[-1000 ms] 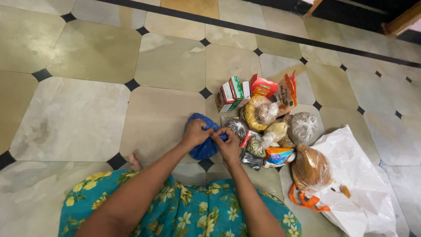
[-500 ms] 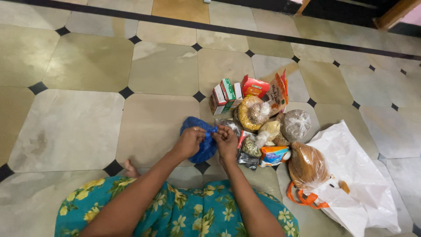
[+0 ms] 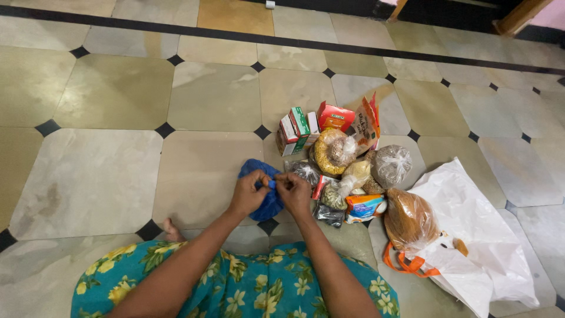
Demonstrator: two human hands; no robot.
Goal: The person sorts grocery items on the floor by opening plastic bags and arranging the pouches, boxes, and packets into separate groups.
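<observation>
A small blue plastic bag (image 3: 263, 176) sits on the tiled floor in front of me. My left hand (image 3: 248, 193) and my right hand (image 3: 294, 193) meet over its near side, both pinching the twisted blue neck of the bag between the fingers. The hands hide much of the bag's top. Just right of my right hand lies a heap of groceries: clear bags of grains and pulses (image 3: 332, 152), a pale bag (image 3: 357, 174) and small packets (image 3: 365, 207).
Small cartons (image 3: 297, 126) and an orange pouch (image 3: 366, 121) stand behind the heap. A brown-filled bag (image 3: 410, 221) with orange handles lies on a white plastic bag (image 3: 477, 235) at right. My flowered turquoise garment (image 3: 235, 282) covers my lap; bare toes (image 3: 171, 231) show at left.
The view has shifted slightly. My hands stayed on the blue bag's neck and drew closer together, working at it; the groceries did not move.
</observation>
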